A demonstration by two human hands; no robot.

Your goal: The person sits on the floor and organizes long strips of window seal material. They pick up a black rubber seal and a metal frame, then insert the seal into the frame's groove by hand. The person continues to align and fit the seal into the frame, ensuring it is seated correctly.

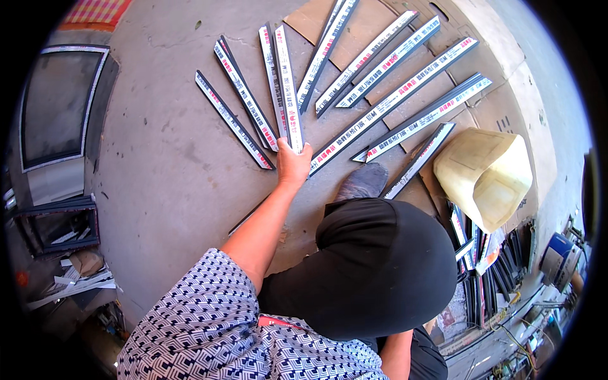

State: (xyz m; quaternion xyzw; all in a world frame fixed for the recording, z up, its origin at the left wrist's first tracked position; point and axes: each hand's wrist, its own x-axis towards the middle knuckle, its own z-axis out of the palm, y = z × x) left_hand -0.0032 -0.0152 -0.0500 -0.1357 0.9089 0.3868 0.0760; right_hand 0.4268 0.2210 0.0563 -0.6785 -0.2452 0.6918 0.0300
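My left hand (294, 166) reaches out over the floor, its fingers wrapped round the near end of a frame strip (289, 82) with white printed film and dark edges. Several similar strips fan out around it: a short one (233, 119) to the left, a long one (392, 104) running to the upper right, and another (421, 158) beside my foot. Of my right arm (398, 356), only a bare stretch shows below my bent knee. My right hand is hidden.
A cut-open pale plastic container (453, 166) stands at the right on flattened cardboard (313, 24). Behind it lie many dark strips (491, 285) and a blue machine (558, 258). Framed panels (60, 104) and a dark rectangular frame (95, 221) are at the left. My knee (386, 266) fills the lower middle.
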